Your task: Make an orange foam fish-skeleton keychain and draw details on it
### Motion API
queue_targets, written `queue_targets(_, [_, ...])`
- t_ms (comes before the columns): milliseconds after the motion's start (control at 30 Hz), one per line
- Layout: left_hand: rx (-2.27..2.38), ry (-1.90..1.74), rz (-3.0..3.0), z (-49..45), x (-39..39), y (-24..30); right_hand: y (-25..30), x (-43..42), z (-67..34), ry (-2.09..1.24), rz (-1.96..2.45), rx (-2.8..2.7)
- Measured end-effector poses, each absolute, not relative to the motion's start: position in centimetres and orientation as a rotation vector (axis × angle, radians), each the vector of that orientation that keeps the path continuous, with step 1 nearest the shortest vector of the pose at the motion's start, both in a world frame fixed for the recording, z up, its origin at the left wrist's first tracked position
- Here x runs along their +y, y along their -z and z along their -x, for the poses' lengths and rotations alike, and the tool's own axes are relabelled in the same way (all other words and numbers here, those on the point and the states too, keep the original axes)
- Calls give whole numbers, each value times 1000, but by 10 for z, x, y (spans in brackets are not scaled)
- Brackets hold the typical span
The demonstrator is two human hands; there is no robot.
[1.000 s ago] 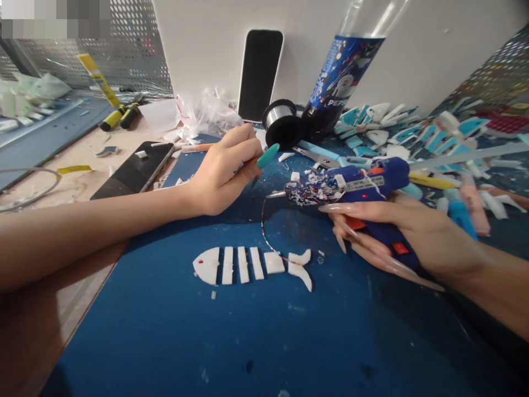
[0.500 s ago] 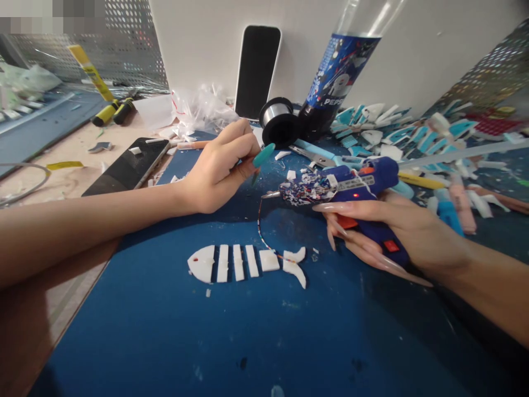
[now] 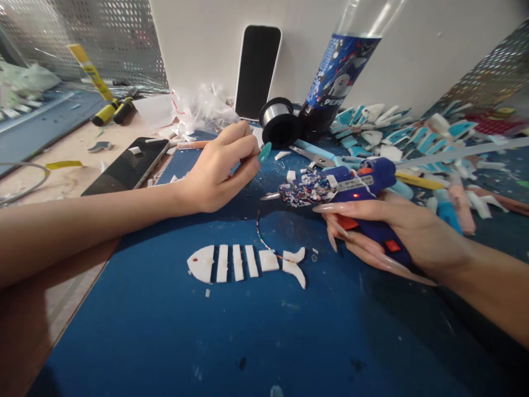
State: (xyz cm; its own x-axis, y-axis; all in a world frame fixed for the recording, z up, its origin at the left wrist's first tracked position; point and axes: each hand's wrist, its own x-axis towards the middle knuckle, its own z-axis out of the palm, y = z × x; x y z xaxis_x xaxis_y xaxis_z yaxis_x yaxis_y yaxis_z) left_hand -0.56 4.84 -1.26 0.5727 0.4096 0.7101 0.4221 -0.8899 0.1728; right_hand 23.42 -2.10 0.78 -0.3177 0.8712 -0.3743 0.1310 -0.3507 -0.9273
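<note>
Gripping glue gun (image 3: 355, 182) | right hand (image 3: 407, 223) | bottle label (image 3: 342, 71): "PEPS"

Looks like a craft workshop; can't tell if it's in a home. Evidence: glue gun (image 3: 353, 184), pliers (image 3: 316, 157), spool (image 3: 279, 118), scuffed blue mat (image 3: 185, 336), pile of white and blue cut pieces (image 3: 433, 135).

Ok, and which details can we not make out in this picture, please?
All in the head view:
Left hand: its own bent fingers hide whether it holds anything.
Glue gun: the right hand covers part of it.
Bottle: the upper edge cuts off its top.
Patterned cord: too thin to tell whether it touches the nozzle.
</note>
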Motion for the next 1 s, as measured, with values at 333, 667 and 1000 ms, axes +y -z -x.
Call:
queue_targets(333, [-674,1313,2800,7,50,13,-11,-21,-233,-1737,1356,-1302])
queue_targets(667, [-713,1350,2741,5,49,12,-12,-21,-232,-1734,1366,-1274])
queue_targets(1000, [-683,1386,2729,6,51,15,-11,-21,-233,-1731,1354,-1277])
